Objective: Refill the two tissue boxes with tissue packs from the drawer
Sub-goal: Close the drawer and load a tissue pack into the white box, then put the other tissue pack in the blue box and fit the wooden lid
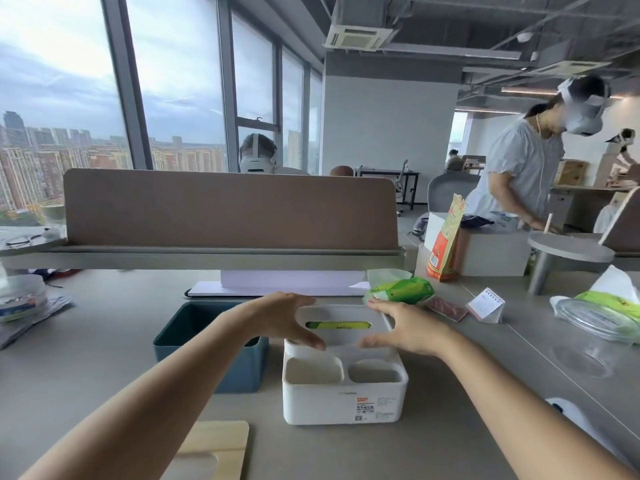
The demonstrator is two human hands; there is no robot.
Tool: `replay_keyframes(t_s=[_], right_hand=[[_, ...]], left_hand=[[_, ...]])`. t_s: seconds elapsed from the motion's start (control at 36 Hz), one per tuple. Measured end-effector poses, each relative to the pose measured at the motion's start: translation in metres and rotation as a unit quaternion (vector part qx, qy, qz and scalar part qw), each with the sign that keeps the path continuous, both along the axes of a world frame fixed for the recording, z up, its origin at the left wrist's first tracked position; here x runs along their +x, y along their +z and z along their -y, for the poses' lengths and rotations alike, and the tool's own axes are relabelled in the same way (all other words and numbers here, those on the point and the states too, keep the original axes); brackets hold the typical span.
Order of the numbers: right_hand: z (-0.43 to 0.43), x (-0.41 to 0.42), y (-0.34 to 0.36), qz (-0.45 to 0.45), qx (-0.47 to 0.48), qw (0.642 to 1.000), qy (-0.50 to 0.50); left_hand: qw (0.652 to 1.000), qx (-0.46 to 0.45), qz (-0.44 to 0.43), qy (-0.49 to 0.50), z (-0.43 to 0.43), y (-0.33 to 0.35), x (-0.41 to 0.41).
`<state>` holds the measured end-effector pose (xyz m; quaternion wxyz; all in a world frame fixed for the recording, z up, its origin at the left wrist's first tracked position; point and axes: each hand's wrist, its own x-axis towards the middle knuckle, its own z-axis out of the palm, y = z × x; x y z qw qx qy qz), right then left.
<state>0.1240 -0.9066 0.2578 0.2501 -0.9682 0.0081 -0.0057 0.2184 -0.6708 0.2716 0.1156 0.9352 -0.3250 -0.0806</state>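
A white tissue box (343, 400) stands on the desk in front of me, with two empty compartments at its near side. Its white lid (346, 311) lies on top, and a green tissue pack (337, 325) shows through the slot. My left hand (284, 320) rests on the lid's left edge and my right hand (405, 329) on its right edge, fingers spread. To the left stands a dark teal tissue box (194, 341) without a lid. Its wooden lid (211, 448) lies near the desk's front edge. Another green tissue pack (401, 289) lies behind the white box.
A brown desk divider (228, 209) runs along the back. A small desk calendar (485, 304) and a clear plastic holder with green tissues (602, 313) sit to the right. An orange bag (446, 240) stands behind. A person works at the desk on the right.
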Motion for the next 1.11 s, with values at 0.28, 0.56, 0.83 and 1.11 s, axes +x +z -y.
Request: replay_keyframes(t_s=[0.28, 0.56, 0.83, 1.11], right_hand=[[0.003, 0.007, -0.002, -0.022, -0.026, 0.999, 0.013], [0.012, 0.012, -0.03, 0.014, 0.081, 0.996, 0.036], [-0.007, -0.005, -0.015, 0.023, -0.119, 0.992, -0.015], [-0.029, -0.042, -0.033, 0.181, -0.177, 0.96, -0.118]], left_hand=[[1.0, -0.013, -0.002, -0.008, -0.003, -0.006, 0.004], [0.999, -0.019, -0.018, -0.022, -0.005, -0.01, 0.008], [0.995, -0.056, 0.074, -0.028, -0.012, -0.018, -0.015], [0.952, -0.149, 0.266, 0.024, -0.027, -0.054, -0.045]])
